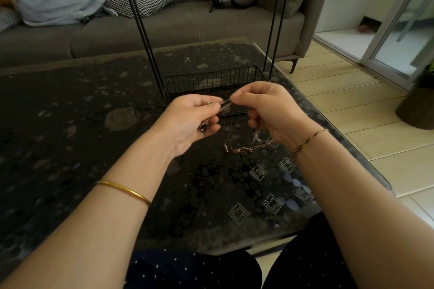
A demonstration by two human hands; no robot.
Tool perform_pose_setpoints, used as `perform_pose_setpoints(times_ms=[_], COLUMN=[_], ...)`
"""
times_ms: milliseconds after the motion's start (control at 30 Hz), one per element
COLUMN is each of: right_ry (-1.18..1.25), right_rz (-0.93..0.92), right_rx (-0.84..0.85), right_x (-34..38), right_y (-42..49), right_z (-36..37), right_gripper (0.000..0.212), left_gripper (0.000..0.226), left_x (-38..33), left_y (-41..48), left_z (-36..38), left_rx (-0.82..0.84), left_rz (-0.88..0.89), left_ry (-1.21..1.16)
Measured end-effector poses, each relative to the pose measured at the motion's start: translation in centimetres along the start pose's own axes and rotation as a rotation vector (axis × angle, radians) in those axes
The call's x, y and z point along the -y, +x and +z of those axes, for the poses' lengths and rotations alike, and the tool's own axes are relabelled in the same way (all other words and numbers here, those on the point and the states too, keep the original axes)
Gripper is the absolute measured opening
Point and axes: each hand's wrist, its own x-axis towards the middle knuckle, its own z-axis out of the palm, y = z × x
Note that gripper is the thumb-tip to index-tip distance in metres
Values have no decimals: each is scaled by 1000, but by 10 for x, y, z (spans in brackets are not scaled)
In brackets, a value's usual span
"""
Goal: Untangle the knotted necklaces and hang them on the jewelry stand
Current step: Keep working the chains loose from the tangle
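The person sits at a dark glass-topped table (pixel 98 105) with a pebble pattern, and both hands are raised a little above it. The left hand (pixel 190 119) is curled nearly shut, thumb and forefinger pressed together on a blurred bunch of thin silver chain, the knotted necklaces (pixel 225 107). A dark red drop-shaped pendant (pixel 203 127) lies against the lower fingers of this hand. The right hand (pixel 267 110) is also curled, and its thumb and forefinger pinch the same bunch from the other side, so the fingertips of the two hands almost touch. From the right hand a thin rose-gold chain (pixel 244 148) hangs down, and its loop rests on the glass just beside the right wrist. Directly behind the hands stands the black wire jewelry stand (pixel 211 78), a low basket with thin upright rods; I cannot see its top. A gold bangle (pixel 124 191) is on the left forearm. A grey sofa (pixel 187 28) is behind the table.
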Motion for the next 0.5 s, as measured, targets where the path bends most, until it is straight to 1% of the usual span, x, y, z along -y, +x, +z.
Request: perform_pose_setpoints(times_ms=[133,300,400,500], right_ry=[-27,-69,-77,-89], right_rz=[-41,-94,-74,-8], right_rx=[-13,18,42,133], right_x=[-1,-3,-4,-4], right_y=[1,0,1,1], right_z=[1,7,9,8], right_gripper=[4,8,9,10], left_gripper=[11,9,12,13], left_x=[1,4,5,4], left_y=[0,4,5,5], left_z=[3,4,5,4], left_rx=[35,-38,-93,-155], left_rz=[7,-22,-21,-14], left_ry=[117,220,246,190])
